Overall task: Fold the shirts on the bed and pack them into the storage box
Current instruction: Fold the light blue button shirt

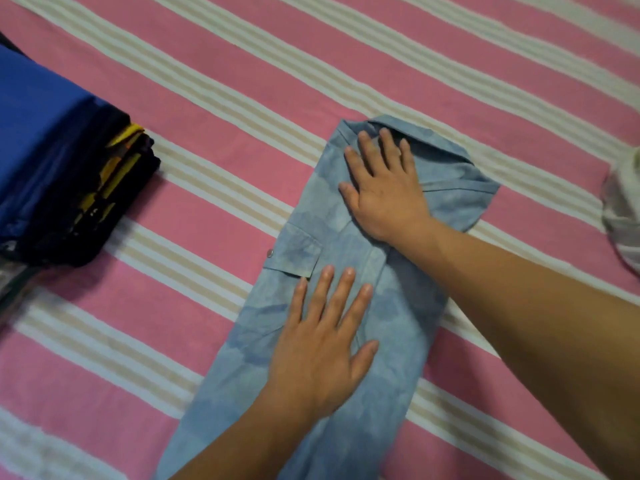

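Two hands lie flat on one garment. The left hand has its fingers spread and extended, palm down, holding nothing; the fingertips stop just short of a flapped chest pocket with a metal snap at its outer edge. The right hand is likewise palm down with fingers spread, gripping nothing; its fingertips reach the folded collar at the far end of the garment.

Under both palms is the light blue denim shirt, folded lengthwise into a long narrow strip. The strip runs from the collar beyond the right fingers, back past the left wrist, to the near edge of the view. Both forearms cross over the shirt; the right forearm enters from the lower right.

The shirt rests on the bed, which is covered in a sheet of pink, white and beige stripes.

Well apart from the left fingers, toward the left edge of the view, sits a stack of folded clothes: a blue item on top, dark items with yellow markings below. Whether a container holds the stack cannot be determined.

Well apart from the right fingers, at the right edge, lies a pale white cloth, only partly in view.
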The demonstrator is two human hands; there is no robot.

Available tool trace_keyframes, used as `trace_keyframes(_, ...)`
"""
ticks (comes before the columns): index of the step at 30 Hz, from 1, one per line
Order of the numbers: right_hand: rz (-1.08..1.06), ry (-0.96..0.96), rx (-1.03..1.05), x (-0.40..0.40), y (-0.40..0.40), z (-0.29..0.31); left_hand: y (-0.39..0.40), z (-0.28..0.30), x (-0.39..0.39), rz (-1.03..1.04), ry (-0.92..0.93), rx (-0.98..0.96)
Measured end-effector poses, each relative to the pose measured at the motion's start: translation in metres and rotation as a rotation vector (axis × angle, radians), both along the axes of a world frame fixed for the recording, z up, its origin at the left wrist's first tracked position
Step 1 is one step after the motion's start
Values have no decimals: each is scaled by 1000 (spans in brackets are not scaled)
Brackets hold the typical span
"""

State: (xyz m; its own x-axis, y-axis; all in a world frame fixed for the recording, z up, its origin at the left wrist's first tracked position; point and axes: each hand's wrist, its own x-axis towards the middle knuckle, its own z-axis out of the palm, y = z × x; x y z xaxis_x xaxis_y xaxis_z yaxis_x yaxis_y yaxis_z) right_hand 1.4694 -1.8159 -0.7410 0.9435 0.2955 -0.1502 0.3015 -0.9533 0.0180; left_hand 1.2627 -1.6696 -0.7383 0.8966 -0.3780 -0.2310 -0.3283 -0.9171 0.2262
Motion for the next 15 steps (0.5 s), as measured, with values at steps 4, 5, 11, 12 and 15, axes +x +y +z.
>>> trace_keyframes(4, 63, -102, 49, -8, 8, 8, -6, -9, -11, 37, -1, 30)
trace_keyframes(5, 99, -46, 53, -10, 7, 3, -8, -11, -9, 40, -2, 40)
trace_keyframes(11, 24, 132, -15, 2, 2, -8, -11, -13, -7, 32, 4, 49)
trace_keyframes(12, 20, 97, -47, 0, 8, 1, -11, -12, -7, 34, 4, 52)
trace_keyframes(15, 53, -36, 34, -34, 22, 18, -12, -11, -5, 33, 10, 62)
